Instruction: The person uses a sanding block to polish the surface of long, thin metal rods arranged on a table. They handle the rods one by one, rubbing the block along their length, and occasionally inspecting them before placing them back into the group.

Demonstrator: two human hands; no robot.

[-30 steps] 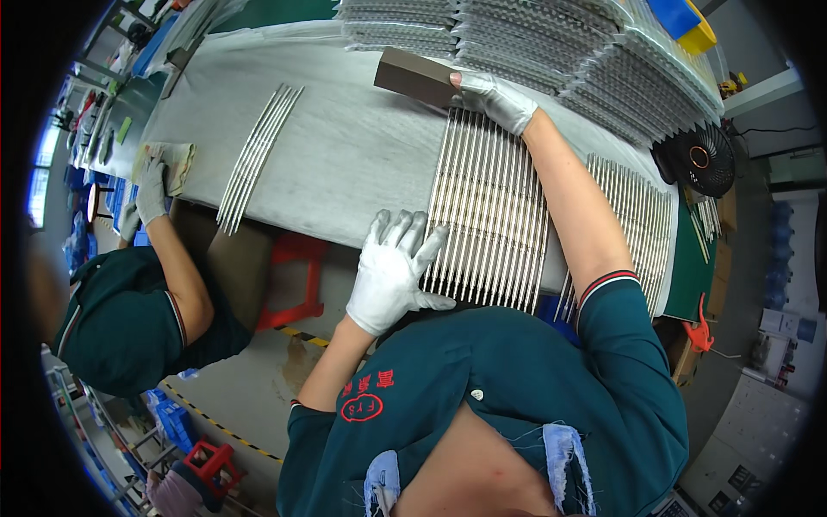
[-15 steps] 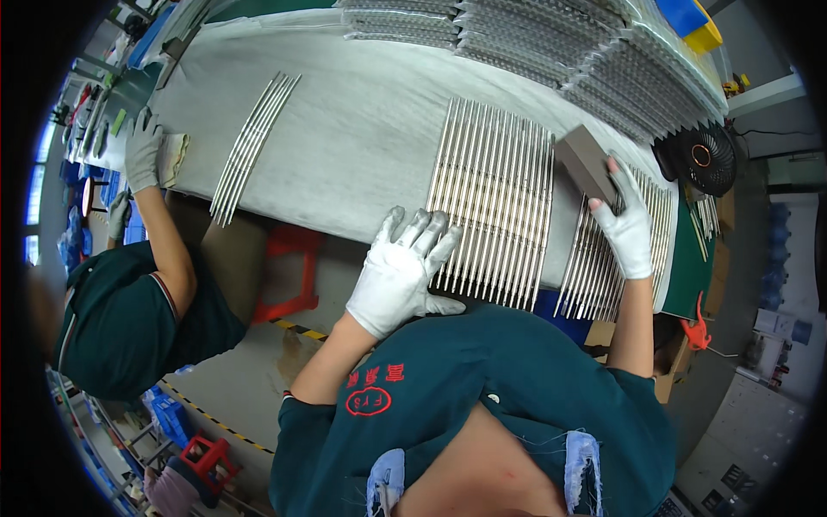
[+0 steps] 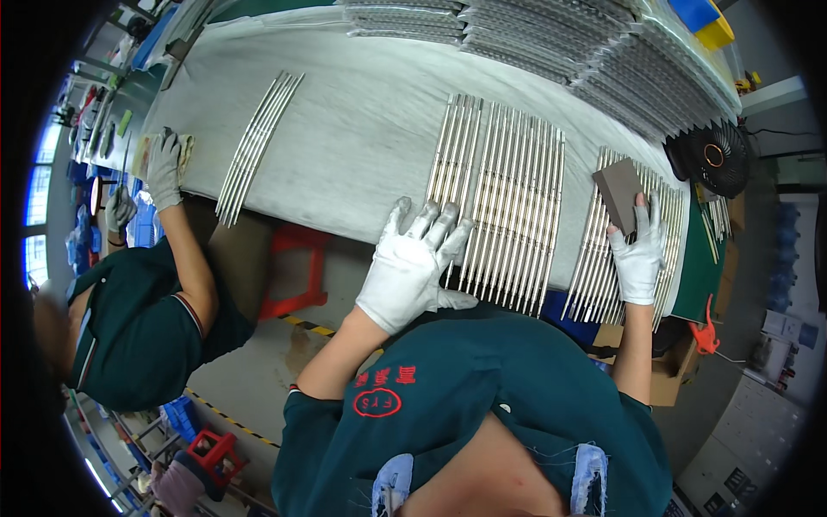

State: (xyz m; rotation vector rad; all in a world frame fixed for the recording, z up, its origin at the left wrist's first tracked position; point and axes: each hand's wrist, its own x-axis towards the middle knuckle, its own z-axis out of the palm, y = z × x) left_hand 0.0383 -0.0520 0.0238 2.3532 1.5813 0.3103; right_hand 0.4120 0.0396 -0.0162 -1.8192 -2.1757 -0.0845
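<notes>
Right hand (image 3: 638,258) and gray block (image 3: 618,194) have shifted further right since half a second ago, now over the right-hand rods (image 3: 593,258); a gap has opened in the middle rods (image 3: 517,207). Thumb and fingers pinch the block's near end; can't tell if it touches metal. Left hand (image 3: 412,271), loosely spread, grips nothing, fingertips at the middle rods' left edge, probably stopping roll on the counter (image 3: 353,138).
</notes>
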